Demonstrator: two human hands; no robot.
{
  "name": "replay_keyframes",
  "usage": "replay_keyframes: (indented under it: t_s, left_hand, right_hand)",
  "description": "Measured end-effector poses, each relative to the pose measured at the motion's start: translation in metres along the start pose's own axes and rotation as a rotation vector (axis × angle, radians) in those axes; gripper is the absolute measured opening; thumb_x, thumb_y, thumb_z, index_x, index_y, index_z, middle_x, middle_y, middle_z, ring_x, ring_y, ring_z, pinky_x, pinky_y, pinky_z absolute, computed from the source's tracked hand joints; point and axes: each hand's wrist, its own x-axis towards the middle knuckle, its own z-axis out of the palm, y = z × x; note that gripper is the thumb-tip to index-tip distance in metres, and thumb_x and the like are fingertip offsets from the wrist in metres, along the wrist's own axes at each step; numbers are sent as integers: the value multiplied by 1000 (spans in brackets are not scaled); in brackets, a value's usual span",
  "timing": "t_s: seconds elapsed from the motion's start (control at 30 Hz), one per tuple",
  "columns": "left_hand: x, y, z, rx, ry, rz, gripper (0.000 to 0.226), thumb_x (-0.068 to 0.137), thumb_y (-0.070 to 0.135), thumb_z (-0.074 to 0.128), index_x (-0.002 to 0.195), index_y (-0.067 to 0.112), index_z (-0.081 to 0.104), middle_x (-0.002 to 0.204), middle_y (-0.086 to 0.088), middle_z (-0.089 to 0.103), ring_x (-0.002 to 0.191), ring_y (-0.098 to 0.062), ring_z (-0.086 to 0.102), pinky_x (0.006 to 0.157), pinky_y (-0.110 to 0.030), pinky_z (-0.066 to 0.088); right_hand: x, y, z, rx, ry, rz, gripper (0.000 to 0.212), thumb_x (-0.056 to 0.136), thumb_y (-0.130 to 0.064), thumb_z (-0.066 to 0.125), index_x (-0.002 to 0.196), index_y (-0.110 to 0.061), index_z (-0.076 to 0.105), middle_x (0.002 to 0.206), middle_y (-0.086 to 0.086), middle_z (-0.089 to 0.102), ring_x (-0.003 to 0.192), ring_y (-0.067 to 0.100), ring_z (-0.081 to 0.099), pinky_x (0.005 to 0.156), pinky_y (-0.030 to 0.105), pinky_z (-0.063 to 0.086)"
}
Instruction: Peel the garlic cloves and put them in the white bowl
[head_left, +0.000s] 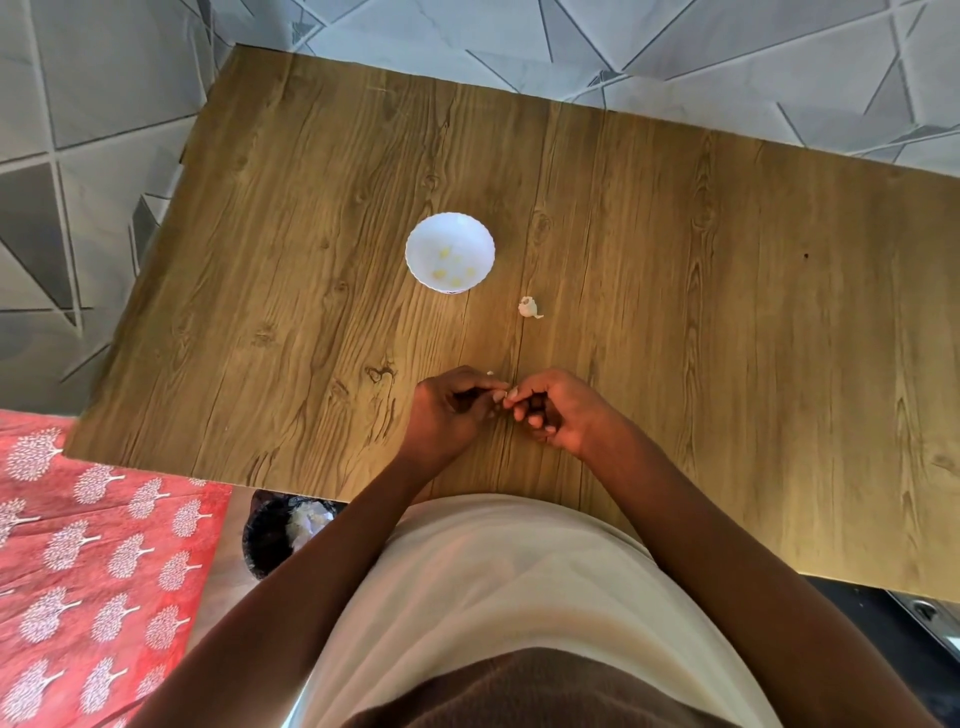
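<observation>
1. Left hand and right hand, fingers curled, meet fingertip to fingertip, pinching one small garlic clove above the tabletop.
2. One unpeeled garlic piece lies beyond.
3. One white bowl holds about five peeled cloves.

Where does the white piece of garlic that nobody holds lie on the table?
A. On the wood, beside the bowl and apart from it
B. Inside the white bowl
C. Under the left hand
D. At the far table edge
A: the loose garlic piece lies on the bare wooden table, just outside the white bowl, not touching it.
</observation>
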Motion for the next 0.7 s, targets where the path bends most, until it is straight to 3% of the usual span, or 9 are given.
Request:
replay_keyframes:
  t_s: [0.13,0.27,0.33,0.4,0.53,0.7]
  left_hand:
    - [1,1,-1,-12,-16,-25,18,86,-1,79,102,7,81,94,-1,78,86,-11,74,80,-24,59]
    - [1,8,4,-252,47,-293,11,90,-1,76,100,0,79,85,-12,78,73,-12,72,75,-24,58]
    - [2,10,4,-359,56,-384,10,90,-1,75,100,-4,78,86,-19,77,71,-16,69,73,-25,57]
    - [4,11,5,-401,55,-430,11,92,-1,73,101,-6,76,88,-20,76,71,-17,67,73,-25,57]
    - [9,9,1,-439,61,-486,12,94,2,71,103,-5,76,84,-16,74,70,-15,65,73,-26,56]
    - [6,10,0,-418,61,-443,13,92,1,74,103,-4,75,90,-17,78,76,-18,70,76,-24,58]
  right_hand:
    - [-2,-1,1,-150,93,-137,13,85,-1,65,75,2,71,60,12,60,41,13,44,37,21,28]
    - [3,7,-1,-690,225,-737,10,83,-10,73,74,-12,74,61,-5,65,50,4,55,51,21,45]
    - [3,10,-2,-932,273,-1004,13,80,-24,67,72,-15,70,64,-11,60,54,3,52,53,20,43]
    - [3,10,-2,-1116,274,-1145,16,80,-27,60,72,-14,65,67,-7,57,55,8,47,50,25,42]
    - [7,13,-5,-1282,295,-1219,12,82,-19,57,76,-12,63,72,-2,55,58,11,43,48,31,44]
    - [10,12,-10,-1069,331,-1063,4,83,-7,75,80,-9,74,75,1,66,65,13,59,62,38,55]
